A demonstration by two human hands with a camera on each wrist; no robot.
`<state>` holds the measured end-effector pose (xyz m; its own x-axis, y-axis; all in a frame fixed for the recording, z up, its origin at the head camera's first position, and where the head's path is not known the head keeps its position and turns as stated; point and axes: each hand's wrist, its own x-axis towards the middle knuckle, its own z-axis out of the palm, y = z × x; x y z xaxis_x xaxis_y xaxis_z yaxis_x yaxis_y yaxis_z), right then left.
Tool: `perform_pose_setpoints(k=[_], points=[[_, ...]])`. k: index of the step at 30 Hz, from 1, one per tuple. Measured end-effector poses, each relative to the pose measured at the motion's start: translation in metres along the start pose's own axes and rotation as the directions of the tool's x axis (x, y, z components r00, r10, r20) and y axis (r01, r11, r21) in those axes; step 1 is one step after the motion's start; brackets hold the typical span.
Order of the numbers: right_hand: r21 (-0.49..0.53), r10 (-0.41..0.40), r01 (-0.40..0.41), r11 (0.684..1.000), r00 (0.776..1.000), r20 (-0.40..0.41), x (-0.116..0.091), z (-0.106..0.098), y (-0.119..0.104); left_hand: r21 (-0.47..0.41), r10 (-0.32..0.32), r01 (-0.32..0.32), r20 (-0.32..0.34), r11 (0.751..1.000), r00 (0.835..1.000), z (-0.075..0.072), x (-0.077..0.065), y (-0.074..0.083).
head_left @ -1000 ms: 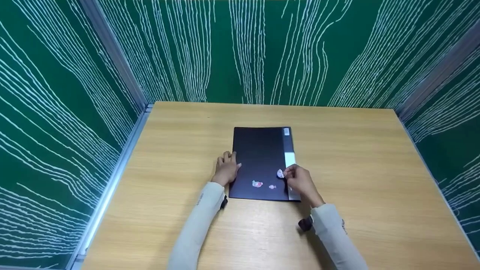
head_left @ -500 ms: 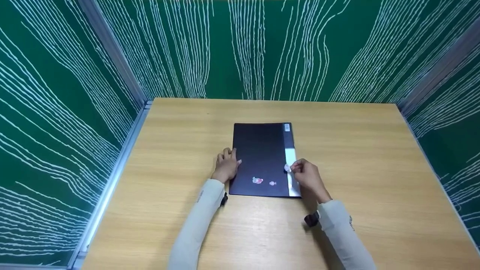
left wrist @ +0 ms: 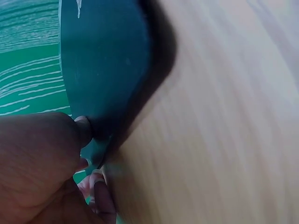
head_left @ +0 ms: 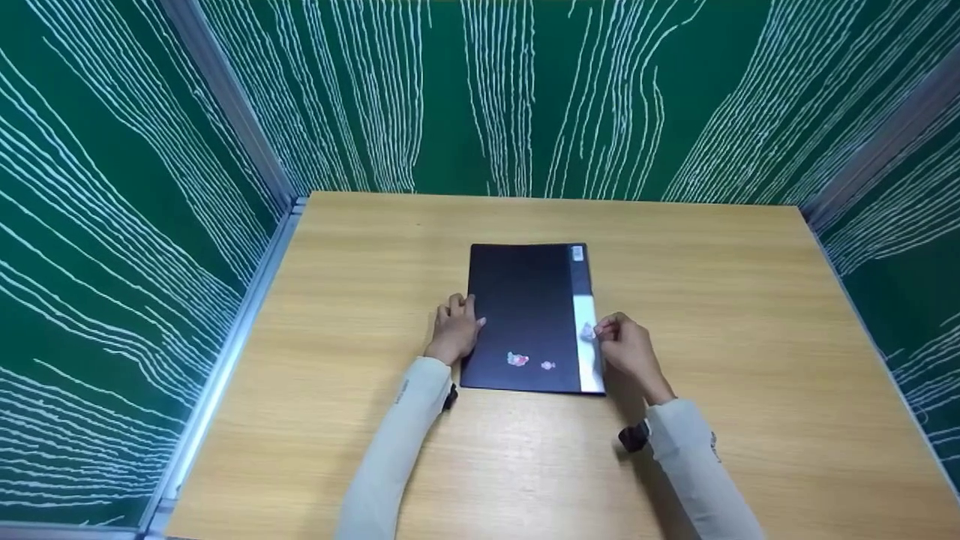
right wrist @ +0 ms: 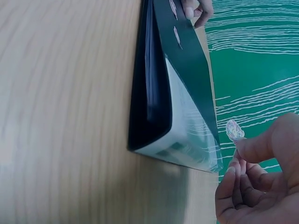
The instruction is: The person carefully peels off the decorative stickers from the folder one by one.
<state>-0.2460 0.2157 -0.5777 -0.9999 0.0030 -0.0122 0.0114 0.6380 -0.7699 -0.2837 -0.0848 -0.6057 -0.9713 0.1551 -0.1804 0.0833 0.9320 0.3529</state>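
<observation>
A black folder (head_left: 521, 292) lies on the table, its spine (head_left: 587, 367) at the right with a pale strip. Two small stickers, a larger colourful one (head_left: 517, 359) and a small pink one (head_left: 548, 365), sit low on its cover. My left hand (head_left: 454, 330) holds the folder's left edge, thumb on the cover. Between thumb and fingers, my right hand (head_left: 628, 349) pinches another small sticker (right wrist: 234, 129). In the head view that sticker appears over the pale strip; the right wrist view shows it raised, apart from the folder.
The wooden table (head_left: 360, 262) surrounds the folder. Green walls (head_left: 442, 112) with white wavy lines stand behind and at both sides, with metal posts (head_left: 229, 97) at the corners. A white label (head_left: 577, 253) is at the spine's top.
My right hand has moved right with the pinched sticker, from over the black cover to over the pale spine strip. The left hand stays at the folder's left edge.
</observation>
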Motion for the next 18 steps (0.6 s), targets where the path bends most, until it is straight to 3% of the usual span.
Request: perform_pose_setpoints(k=[18], points=[[0.024, 0.055, -0.054, 0.998, 0.998, -0.035, 0.003, -0.016, 0.008, 0.009, 0.022, -0.021, -0.031, 1.000, 0.999, -0.005, -0.007, 0.003]])
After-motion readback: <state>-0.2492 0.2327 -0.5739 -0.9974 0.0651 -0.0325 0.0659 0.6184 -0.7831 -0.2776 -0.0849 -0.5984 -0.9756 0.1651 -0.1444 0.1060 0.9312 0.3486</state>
